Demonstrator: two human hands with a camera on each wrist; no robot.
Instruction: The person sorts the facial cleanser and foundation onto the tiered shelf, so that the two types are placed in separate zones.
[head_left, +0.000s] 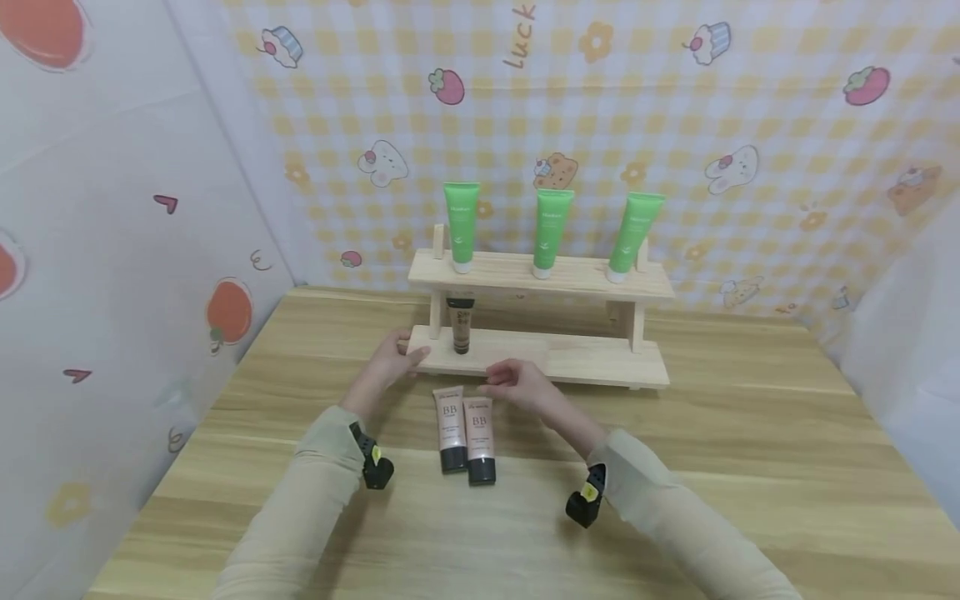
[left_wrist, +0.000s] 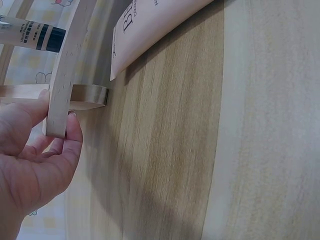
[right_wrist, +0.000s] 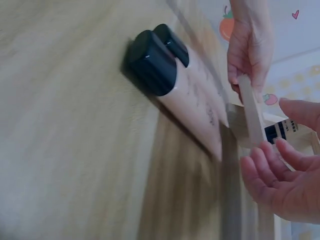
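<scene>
A two-tier wooden rack stands against the back cloth. With thumb above and fingers below, my left hand grips the left end of its lower board, seen closely in the left wrist view. My right hand is at the board's front edge, fingers loosely bent, holding nothing; whether the fingertips touch the wood I cannot tell. A clear-and-brown tube with a dark cap stands on the lower board's left part. Two pink BB cream tubes with black caps lie side by side on the table before the rack.
Three green tubes stand on white caps along the upper board. The wood-grain table runs to a patterned cloth at the back, with a white printed sheet on the left.
</scene>
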